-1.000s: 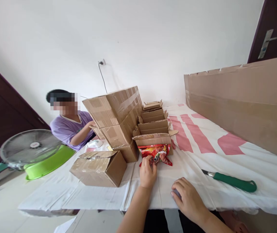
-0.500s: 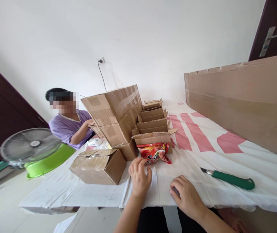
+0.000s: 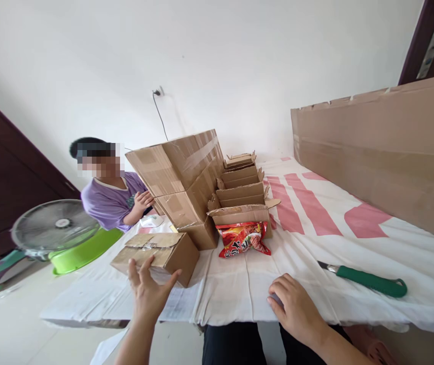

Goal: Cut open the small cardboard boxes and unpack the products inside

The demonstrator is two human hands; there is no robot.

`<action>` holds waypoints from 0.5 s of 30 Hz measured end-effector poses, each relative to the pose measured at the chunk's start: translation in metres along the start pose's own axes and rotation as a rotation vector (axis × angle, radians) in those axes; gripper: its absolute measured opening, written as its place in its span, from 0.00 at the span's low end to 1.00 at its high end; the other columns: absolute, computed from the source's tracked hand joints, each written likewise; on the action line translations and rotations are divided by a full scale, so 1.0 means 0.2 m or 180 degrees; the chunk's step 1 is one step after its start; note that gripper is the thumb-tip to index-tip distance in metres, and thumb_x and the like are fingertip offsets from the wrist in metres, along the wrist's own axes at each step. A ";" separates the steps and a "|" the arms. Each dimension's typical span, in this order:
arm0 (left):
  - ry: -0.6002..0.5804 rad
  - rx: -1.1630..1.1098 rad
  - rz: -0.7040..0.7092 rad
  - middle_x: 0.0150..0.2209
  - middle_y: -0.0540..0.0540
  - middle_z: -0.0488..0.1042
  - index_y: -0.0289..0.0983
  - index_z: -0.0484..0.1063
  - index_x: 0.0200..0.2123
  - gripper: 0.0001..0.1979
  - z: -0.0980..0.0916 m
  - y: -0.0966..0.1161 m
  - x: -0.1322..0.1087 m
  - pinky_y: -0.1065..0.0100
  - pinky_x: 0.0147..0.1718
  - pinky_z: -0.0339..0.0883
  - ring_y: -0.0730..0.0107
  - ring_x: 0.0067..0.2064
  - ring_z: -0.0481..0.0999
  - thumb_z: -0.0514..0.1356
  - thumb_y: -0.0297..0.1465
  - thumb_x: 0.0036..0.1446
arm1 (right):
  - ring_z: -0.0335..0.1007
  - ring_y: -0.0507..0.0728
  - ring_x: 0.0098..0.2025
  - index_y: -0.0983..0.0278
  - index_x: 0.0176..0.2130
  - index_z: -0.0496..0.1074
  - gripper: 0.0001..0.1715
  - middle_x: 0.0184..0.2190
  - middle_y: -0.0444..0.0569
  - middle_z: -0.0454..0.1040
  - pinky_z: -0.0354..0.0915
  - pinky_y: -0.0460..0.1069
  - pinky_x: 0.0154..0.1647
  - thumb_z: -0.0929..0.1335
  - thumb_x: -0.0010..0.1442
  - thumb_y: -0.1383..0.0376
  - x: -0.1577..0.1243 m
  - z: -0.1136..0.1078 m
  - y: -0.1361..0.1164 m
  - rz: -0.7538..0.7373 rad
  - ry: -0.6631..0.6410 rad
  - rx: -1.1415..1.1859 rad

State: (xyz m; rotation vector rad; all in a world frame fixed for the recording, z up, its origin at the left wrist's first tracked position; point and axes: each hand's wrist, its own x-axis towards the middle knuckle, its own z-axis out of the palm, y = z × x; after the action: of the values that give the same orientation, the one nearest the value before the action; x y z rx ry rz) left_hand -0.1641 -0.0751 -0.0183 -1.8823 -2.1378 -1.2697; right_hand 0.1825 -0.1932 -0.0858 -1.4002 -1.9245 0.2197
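At the near left of the table, my left hand (image 3: 148,289) reaches over a small taped cardboard box (image 3: 181,258), its fingers spread at the near side and top edge. Whether it touches the box I cannot tell. My right hand (image 3: 293,304) rests at the table's front edge with curled fingers; a dark patch shows between thumb and fingers, too hidden to name. Beyond and between the hands lies a red instant noodle packet (image 3: 243,239), leaning against the front of a row of open cardboard boxes (image 3: 240,215).
Closed cardboard boxes (image 3: 181,172) are stacked left of the open row. A green-handled knife (image 3: 369,281) lies at the right, before a large cardboard panel (image 3: 376,152). A person in a purple shirt (image 3: 112,200) sits behind the stack, near a fan (image 3: 57,223) and green basin (image 3: 83,253).
My left hand has left the noodle packet and moved left to the small box, its fingers spreading. My right hand stays put. The other person's hands have come together near the stack.
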 end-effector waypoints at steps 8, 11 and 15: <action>0.0910 -0.0234 0.0612 0.64 0.32 0.50 0.37 0.56 0.55 0.31 0.02 -0.05 -0.13 0.42 0.65 0.48 0.44 0.70 0.47 0.58 0.47 0.53 | 0.66 0.60 0.40 0.62 0.35 0.68 0.07 0.34 0.48 0.72 0.64 0.55 0.41 0.66 0.60 0.74 0.00 -0.02 -0.01 0.0026 0.0027 -0.0012; 0.1093 -0.0193 0.0828 0.58 0.32 0.60 0.37 0.59 0.51 0.25 -0.02 -0.10 -0.20 0.41 0.61 0.54 0.42 0.65 0.56 0.55 0.45 0.56 | 0.66 0.60 0.40 0.62 0.34 0.67 0.07 0.34 0.48 0.72 0.65 0.56 0.41 0.66 0.60 0.74 0.01 -0.02 -0.01 0.0032 -0.0014 0.0012; 0.0881 0.0058 0.0802 0.51 0.35 0.69 0.38 0.66 0.45 0.25 -0.12 -0.11 -0.20 0.38 0.61 0.50 0.39 0.61 0.63 0.44 0.51 0.60 | 0.66 0.60 0.40 0.62 0.34 0.67 0.07 0.35 0.48 0.72 0.65 0.56 0.41 0.66 0.60 0.73 0.01 -0.02 -0.01 0.0035 -0.0032 0.0039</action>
State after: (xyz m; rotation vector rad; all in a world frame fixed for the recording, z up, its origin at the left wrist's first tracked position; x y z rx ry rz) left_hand -0.1825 -0.1205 -0.0353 -1.7771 -1.7122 -1.3565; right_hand 0.1832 -0.1934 -0.0814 -1.4044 -1.9209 0.2440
